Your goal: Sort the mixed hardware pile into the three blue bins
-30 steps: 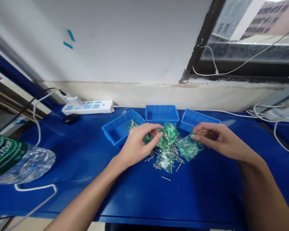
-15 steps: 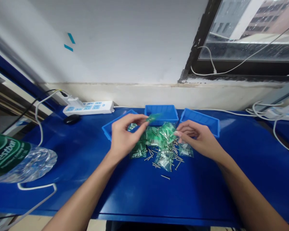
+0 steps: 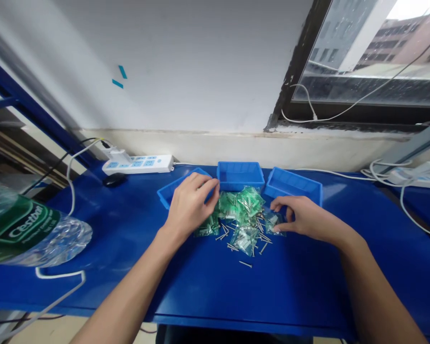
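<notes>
Blue table [image 3: 93, 229]; bins [image 3: 240, 174] behind bags [image 3: 241, 205]

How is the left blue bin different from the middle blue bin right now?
The left blue bin sits turned at an angle; the middle blue bin sits square to the wall. The left hand hangs over the left blue bin and hides much of it, while the middle blue bin is uncovered and what shows of its inside looks bare. Green packets lie right before the middle blue bin. Both are small open blue plastic trays on the blue table.
</notes>
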